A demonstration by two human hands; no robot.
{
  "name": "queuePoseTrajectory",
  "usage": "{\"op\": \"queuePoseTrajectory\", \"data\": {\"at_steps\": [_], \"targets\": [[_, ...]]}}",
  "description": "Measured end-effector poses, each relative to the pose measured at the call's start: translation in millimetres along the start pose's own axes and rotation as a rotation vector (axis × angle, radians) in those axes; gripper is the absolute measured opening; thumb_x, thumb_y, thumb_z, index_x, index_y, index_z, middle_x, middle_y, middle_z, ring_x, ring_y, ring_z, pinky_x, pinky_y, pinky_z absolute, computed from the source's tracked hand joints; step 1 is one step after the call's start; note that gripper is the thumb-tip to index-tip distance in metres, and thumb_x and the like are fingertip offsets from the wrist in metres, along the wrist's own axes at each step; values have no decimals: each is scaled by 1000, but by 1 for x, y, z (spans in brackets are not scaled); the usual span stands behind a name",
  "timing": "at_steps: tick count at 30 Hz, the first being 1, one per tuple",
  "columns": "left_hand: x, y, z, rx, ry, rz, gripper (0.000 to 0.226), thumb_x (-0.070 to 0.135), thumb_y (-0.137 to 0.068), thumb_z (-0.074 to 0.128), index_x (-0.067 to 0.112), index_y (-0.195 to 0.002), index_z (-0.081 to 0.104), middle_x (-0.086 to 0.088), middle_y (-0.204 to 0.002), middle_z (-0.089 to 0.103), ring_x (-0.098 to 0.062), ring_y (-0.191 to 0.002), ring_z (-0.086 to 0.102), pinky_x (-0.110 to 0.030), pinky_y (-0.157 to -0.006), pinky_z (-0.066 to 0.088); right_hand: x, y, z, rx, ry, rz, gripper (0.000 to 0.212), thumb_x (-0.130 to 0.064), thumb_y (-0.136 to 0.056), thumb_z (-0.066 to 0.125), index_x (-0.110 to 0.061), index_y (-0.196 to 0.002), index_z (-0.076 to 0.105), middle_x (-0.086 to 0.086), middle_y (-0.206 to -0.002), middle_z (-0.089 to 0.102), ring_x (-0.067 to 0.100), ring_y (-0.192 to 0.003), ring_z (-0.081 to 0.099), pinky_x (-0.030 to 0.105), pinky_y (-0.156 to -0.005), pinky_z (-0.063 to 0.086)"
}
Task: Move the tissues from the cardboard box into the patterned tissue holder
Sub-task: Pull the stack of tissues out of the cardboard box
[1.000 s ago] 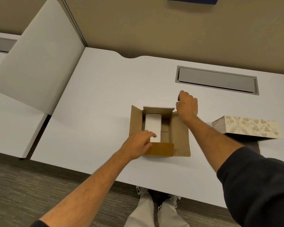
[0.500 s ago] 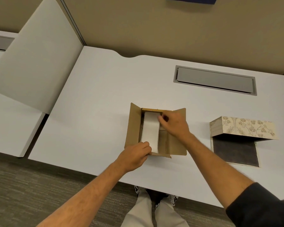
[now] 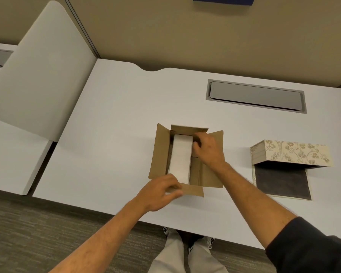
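Note:
An open cardboard box (image 3: 159,154) sits in the middle of the white desk, its flaps spread out. A white stack of tissues (image 3: 180,156) lies lengthwise in its left half. My right hand (image 3: 209,150) reaches into the box, with curled fingers against the stack's right side near the far end. My left hand (image 3: 161,191) pinches the box's near flap, just at the stack's near end. To the right stands the patterned tissue holder (image 3: 291,152), its floral cover tilted up over a dark base (image 3: 282,182).
A grey cable hatch (image 3: 256,96) is set into the desk behind the box. A white divider panel (image 3: 37,79) stands at the left, and beige partition walls enclose the back. The desk's front edge runs just under my left wrist.
My right hand left the box's far right flap and went inside beside the tissues. My left hand drew back from the stack to the near flap, which now folds outward.

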State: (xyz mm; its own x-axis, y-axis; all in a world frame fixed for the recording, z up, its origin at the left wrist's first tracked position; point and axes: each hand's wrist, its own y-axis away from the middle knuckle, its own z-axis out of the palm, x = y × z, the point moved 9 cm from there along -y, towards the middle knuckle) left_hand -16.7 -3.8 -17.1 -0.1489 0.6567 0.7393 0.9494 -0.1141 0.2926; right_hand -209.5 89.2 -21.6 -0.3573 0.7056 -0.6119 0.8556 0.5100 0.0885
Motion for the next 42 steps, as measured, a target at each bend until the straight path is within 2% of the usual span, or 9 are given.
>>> {"op": "queuePoseTrajectory", "data": {"at_steps": [3, 7, 11, 19, 22, 27, 33, 38, 42], "targets": [[-15, -24, -14, 129, 213, -223, 30, 37, -98, 58, 27, -126, 65, 11, -123, 65, -6, -111, 61, -31, -94, 54, 15, 12, 17, -39, -65, 152, 36, -16, -94, 56, -8, -129, 58, 15, -117, 68, 28, -100, 65, 44, -86, 56], [-39, -63, -6, 81, 250, -523, 61, 35, -100, 54, 19, -154, 32, -3, -157, 40, -26, -139, 44, -38, -110, 42, 31, 26, 71, -324, -53, 356, 48, -33, -96, 60, -10, -136, 47, 13, -131, 60, 28, -107, 62, 38, -87, 55], [-50, -95, 7, 18, 402, -631, 50, 20, -100, 53, 10, -147, 38, -10, -148, 50, -28, -131, 50, -31, -102, 43, 39, 28, 114, -477, -219, 484, 54, -36, -98, 58, -10, -143, 44, 14, -140, 56, 32, -123, 57, 45, -103, 50], [-70, -109, 28, 15, 526, -887, 52, 11, -104, 45, 1, -152, 28, -17, -152, 42, -30, -136, 44, -37, -114, 37, 65, 33, 133, -362, -385, 718, 51, -30, -95, 63, -4, -136, 47, 14, -135, 59, 31, -117, 60, 42, -95, 54], [-71, -106, 30, 65, 570, -918, 67, 21, -105, 44, 5, -158, 6, -15, -161, 27, -31, -145, 33, -39, -118, 29, 69, 36, 142, -392, -456, 816, 55, -27, -96, 59, -4, -142, 40, 15, -137, 56, 30, -119, 58, 43, -97, 54], [-74, -106, 34, 41, 572, -921, 72, 31, -104, 40, 11, -159, -2, -12, -166, 13, -30, -150, 21, -43, -122, 20, 70, 36, 145, -425, -498, 884, 53, -28, -98, 57, -7, -143, 38, 15, -136, 56, 27, -112, 60, 37, -88, 55], [-77, -101, 37, 47, 590, -923, 80, 51, -100, 40, 18, -159, -4, -9, -167, 10, -30, -151, 18, -47, -120, 19, 69, 38, 149, -422, -620, 932, 56, -27, -99, 55, -8, -147, 35, 14, -129, 60, 27, -109, 63, 41, -90, 57], [-73, -96, 29, 45, 617, -899, 82, 56, -98, 39, 21, -159, -4, -8, -166, 16, -30, -149, 23, -46, -119, 23, 52, 43, 142, -380, -818, 952, 48, -20, -97, 59, -8, -141, 40, 11, -107, 66, 23, -89, 69, 31, -57, 58], [-68, -91, 19, 34, 621, -875, 84, 61, -96, 39, 20, -159, 1, -7, -164, 21, -30, -148, 26, -46, -118, 26, 41, 45, 125, -319, -886, 918, 60, -27, -95, 65, -10, -144, 35, 11, -115, 65, 24, -93, 70, 34, -60, 60]]}}
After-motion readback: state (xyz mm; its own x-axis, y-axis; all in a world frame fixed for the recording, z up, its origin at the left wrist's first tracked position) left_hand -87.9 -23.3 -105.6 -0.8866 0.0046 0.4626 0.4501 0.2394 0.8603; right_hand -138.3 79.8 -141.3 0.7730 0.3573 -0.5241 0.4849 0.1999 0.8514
